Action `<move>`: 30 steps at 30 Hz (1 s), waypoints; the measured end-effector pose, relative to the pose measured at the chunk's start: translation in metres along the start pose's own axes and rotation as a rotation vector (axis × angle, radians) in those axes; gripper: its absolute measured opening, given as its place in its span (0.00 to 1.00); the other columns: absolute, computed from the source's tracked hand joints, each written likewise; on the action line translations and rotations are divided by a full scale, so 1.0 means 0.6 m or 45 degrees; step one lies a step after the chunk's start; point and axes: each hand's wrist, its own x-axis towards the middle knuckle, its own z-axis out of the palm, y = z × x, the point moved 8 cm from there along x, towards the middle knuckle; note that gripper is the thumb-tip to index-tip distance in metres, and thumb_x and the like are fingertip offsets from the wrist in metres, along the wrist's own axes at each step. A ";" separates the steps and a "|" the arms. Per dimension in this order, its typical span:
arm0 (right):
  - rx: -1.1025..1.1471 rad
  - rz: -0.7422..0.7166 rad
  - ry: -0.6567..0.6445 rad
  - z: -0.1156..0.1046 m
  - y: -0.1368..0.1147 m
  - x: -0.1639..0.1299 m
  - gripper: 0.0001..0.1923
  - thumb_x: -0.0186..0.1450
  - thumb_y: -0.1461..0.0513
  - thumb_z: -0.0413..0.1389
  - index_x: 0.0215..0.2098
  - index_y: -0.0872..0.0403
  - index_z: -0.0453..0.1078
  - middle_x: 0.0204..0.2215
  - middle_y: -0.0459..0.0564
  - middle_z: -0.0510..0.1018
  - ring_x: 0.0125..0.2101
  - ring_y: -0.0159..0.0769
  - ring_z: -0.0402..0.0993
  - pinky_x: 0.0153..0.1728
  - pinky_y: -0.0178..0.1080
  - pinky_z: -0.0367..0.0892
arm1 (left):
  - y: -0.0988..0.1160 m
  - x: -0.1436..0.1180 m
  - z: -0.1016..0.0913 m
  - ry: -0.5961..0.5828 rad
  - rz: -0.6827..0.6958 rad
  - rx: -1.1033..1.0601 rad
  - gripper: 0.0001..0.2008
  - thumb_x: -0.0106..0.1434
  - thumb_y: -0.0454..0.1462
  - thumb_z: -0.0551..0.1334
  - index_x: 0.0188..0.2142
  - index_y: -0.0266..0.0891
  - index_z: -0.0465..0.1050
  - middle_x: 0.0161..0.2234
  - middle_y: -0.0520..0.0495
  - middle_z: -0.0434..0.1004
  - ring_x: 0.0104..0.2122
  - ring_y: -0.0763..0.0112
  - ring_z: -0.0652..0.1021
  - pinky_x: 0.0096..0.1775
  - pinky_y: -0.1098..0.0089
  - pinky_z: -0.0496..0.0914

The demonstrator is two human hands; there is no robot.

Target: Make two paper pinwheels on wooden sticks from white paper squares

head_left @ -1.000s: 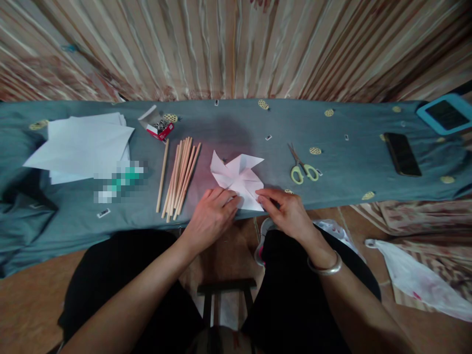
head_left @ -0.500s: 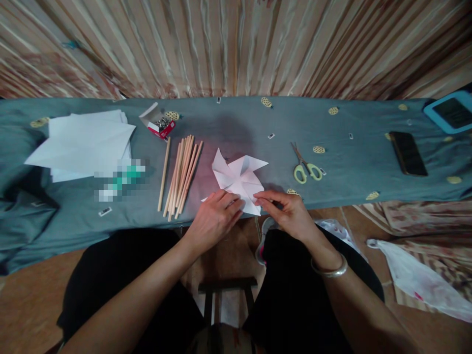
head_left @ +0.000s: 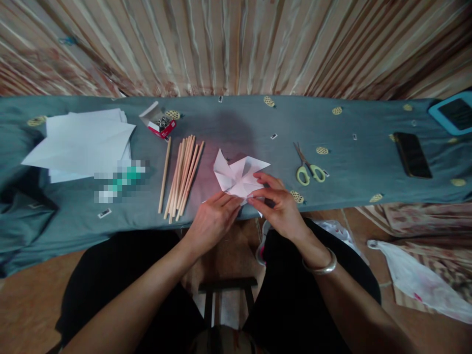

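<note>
A white paper pinwheel (head_left: 241, 172) with pointed, folded blades lies near the front edge of the cloth-covered table. My left hand (head_left: 217, 214) grips its near-left edge, fingers closed and pressed together on the paper. From the right, my right hand (head_left: 275, 201) pinches the near part of the pinwheel between thumb and a finger, while another finger reaches over a blade. Both hands cover the pinwheel's near side. Several wooden sticks (head_left: 184, 177) lie to the left of it. Scissors (head_left: 308, 167) with pale green handles rest to the right, blades slightly apart.
White paper sheets (head_left: 84, 142) are stacked at the left, beside a blurred green-and-white item (head_left: 123, 182). An opened small red box (head_left: 162, 127) holds metal bits. A black phone (head_left: 412, 155) and a blue-framed device (head_left: 453, 113) lie far right. A striped curtain (head_left: 221, 44) hangs behind the table.
My right hand has moved left and inward over the pinwheel, with one finger now above a blade. My left hand stays on the near-left edge.
</note>
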 end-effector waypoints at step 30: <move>-0.339 0.017 0.135 0.022 -0.003 0.018 0.01 0.62 0.62 0.59 0.33 0.52 0.73 0.54 0.54 0.71 0.53 0.46 0.67 0.52 0.51 0.67 | -0.013 -0.009 0.004 0.025 -0.052 -0.098 0.11 0.69 0.33 0.55 0.48 0.34 0.71 0.40 0.42 0.75 0.39 0.65 0.74 0.39 0.64 0.76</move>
